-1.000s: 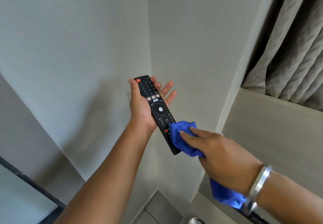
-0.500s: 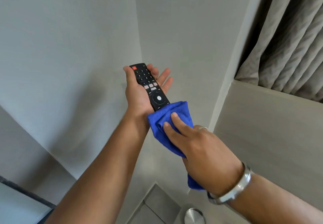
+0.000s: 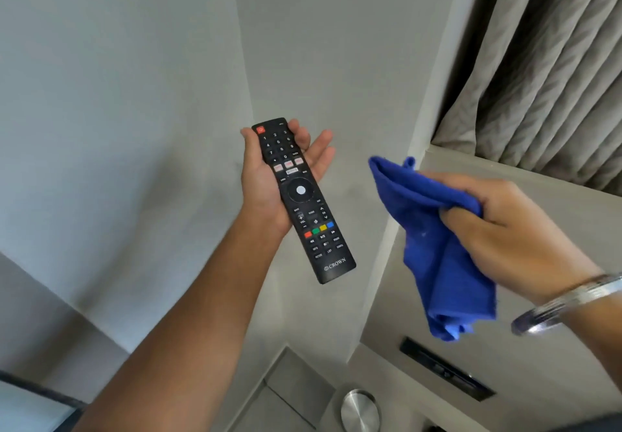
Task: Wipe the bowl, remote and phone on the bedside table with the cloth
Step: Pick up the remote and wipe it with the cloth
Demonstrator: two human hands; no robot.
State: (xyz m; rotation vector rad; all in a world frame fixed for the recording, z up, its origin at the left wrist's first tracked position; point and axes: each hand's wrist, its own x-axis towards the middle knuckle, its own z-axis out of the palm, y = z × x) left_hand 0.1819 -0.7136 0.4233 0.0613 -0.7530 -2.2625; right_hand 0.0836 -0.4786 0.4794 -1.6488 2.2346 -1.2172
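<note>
My left hand [image 3: 266, 182] holds a black remote [image 3: 303, 199] up in front of the grey wall, buttons facing me, its lower end sticking out past my palm. Off to its right, my right hand [image 3: 505, 229] grips a bunched blue cloth [image 3: 434, 249] that hangs down from my fingers. There is a clear gap between cloth and remote. A round metal object [image 3: 358, 409], possibly the bowl, shows at the bottom edge. No phone is in view.
A grey wall corner fills the background. Beige curtains [image 3: 545, 71] hang at the upper right above a beige ledge [image 3: 525, 175]. A dark slot [image 3: 444, 369] is set in the panel below. A steel bangle [image 3: 572, 303] circles my right wrist.
My right hand has lifted the cloth off the remote's lower half and drawn it away to the right. The remote's full face is now uncovered.
</note>
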